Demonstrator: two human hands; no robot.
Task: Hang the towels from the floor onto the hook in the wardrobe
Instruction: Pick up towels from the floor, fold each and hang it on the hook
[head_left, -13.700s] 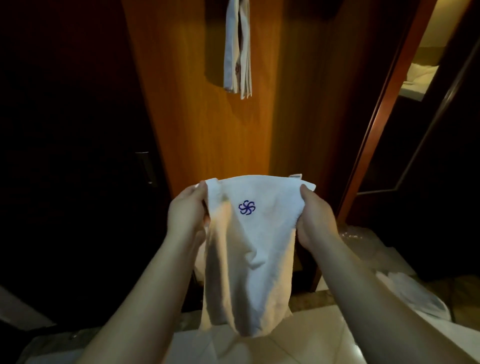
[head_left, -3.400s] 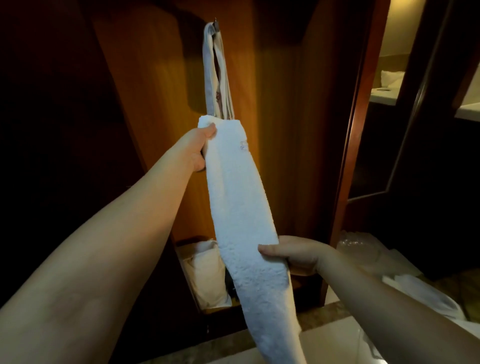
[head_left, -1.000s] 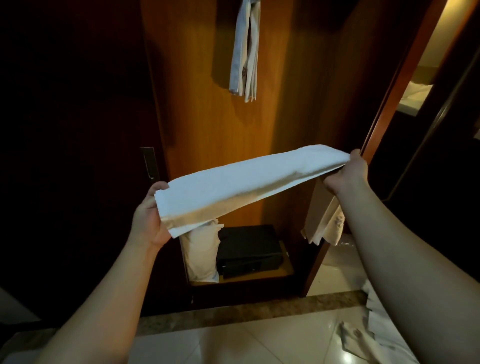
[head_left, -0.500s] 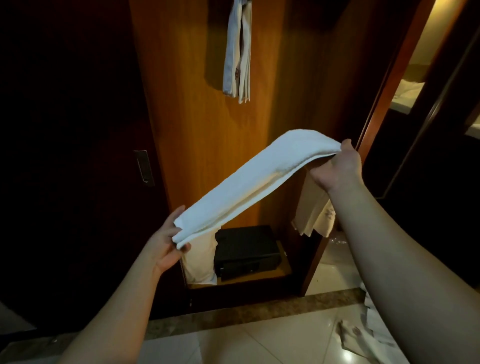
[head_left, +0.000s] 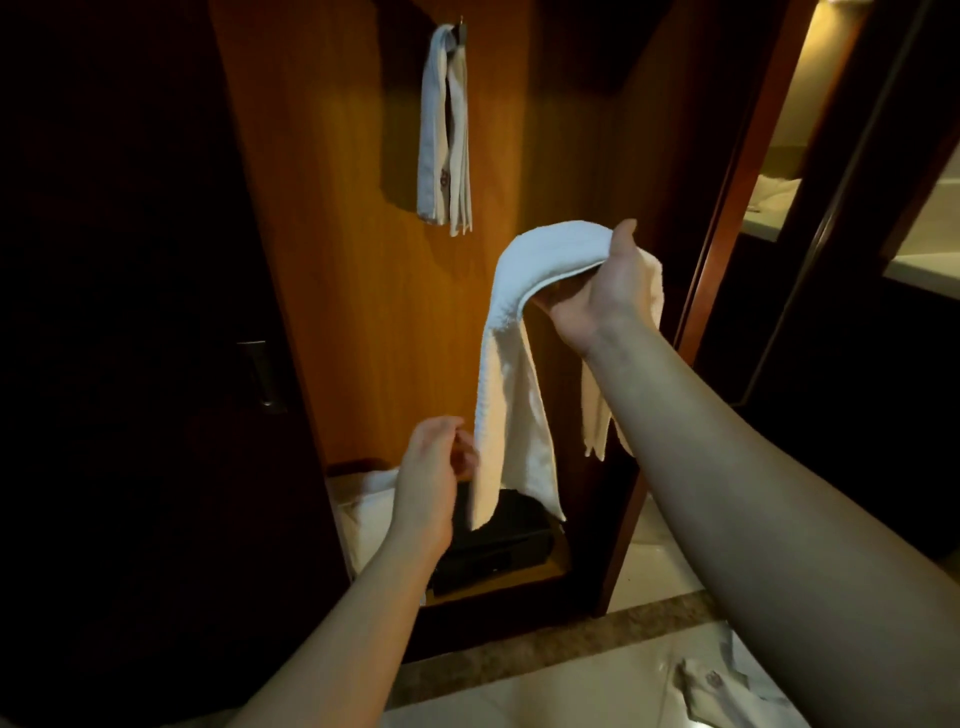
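A folded white towel (head_left: 511, 364) drapes over my right hand (head_left: 605, 291), which grips its middle at chest height in front of the wardrobe. Both ends hang down. My left hand (head_left: 428, 475) is lower and to the left, fingers loosely curled beside the hanging end, holding nothing. Another towel (head_left: 444, 135) hangs from the hook (head_left: 461, 32) high on the wooden wardrobe back panel (head_left: 337, 234). More white cloth (head_left: 727, 691) lies on the tiled floor at the lower right.
A dark safe (head_left: 498, 545) and a white bag (head_left: 363, 509) sit on the wardrobe's bottom shelf. A dark door with a metal handle (head_left: 257, 374) is on the left. The wooden door frame (head_left: 737, 197) stands to the right.
My left hand has let go of the towel's end, which dropped and now hangs down. My right hand has turned palm up under the towel's middle.
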